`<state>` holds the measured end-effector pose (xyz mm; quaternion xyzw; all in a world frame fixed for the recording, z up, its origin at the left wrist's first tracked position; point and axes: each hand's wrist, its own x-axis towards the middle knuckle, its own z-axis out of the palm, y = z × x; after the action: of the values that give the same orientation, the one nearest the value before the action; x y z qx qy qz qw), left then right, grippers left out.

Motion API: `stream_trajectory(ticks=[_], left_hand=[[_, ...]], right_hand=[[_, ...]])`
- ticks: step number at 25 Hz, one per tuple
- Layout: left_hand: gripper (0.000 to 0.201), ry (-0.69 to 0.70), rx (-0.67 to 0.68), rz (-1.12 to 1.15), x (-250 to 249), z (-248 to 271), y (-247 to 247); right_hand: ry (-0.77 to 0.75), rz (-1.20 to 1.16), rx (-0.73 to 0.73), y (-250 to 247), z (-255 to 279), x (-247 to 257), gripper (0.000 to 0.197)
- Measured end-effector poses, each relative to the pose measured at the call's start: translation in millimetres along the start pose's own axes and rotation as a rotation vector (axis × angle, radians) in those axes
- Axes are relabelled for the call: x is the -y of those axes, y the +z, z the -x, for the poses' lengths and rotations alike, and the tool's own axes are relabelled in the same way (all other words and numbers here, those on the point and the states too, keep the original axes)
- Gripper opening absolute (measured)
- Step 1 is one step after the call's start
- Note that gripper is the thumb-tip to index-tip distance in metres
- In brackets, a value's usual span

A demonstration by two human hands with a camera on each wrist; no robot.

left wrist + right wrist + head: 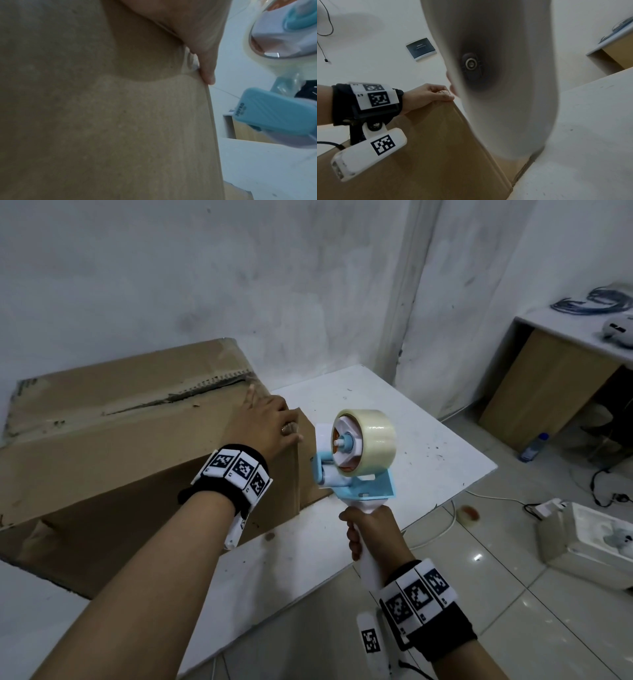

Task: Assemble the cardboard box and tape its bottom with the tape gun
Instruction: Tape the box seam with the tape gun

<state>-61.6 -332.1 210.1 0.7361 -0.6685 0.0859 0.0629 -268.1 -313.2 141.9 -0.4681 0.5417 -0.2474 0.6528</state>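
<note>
A large brown cardboard box (pixel 120 446) stands on the white table (pixel 435 446), its top flaps folded together with a ragged seam between them. My left hand (pixel 265 422) rests on the box's near right top corner, fingers laid flat along the top and thumb (pixel 205 65) down the corner edge. My right hand (pixel 370 532) grips the white handle of the blue-and-white tape gun (pixel 356 470), held upright just right of the box. Its roll of clear tape (pixel 375 440) sits level with the box top. The handle (pixel 505 101) fills the right wrist view, with the left hand (pixel 426 94) and the box (pixel 436 148) beside it.
The table's right edge (pixel 479 474) drops to a tiled floor with cables, a white foam box (pixel 589 542) and a plastic bottle (pixel 534 446). A desk (pixel 555 378) stands against the right wall. A grey wall rises close behind the box.
</note>
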Motion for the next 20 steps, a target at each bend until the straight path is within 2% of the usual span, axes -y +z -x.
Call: stream_trajectory(ticks=[6,10,13,15,17,20], left_hand=[[0.033,0.02,0.007,0.152,1.4,0.3,-0.9],[0.031,-0.027,-0.044,0.092,-4.7,-4.4,2.5],[0.038,-0.08,-0.059,0.032,-13.1,0.2,6.7],[0.053,-0.196,-0.044,-0.035,-20.1,8.7,9.0],[0.062,-0.296,0.049,-0.118,-24.5,16.0,10.8],[0.059,-0.286,0.095,-0.151,-21.0,12.2,10.4]], right_hand=[[-0.041,-0.064,-0.017,9.7,-7.7,11.8,0.026],[-0.128,-0.09,-0.068,18.5,-15.4,21.2,0.025],[-0.232,-0.088,-0.072,25.6,-21.6,36.4,0.015],[-0.295,-0.152,-0.04,31.1,-29.8,49.9,0.014],[-0.334,-0.191,0.017,35.7,-39.3,64.7,0.014],[-0.333,-0.154,0.129,39.2,-58.0,80.9,0.008]])
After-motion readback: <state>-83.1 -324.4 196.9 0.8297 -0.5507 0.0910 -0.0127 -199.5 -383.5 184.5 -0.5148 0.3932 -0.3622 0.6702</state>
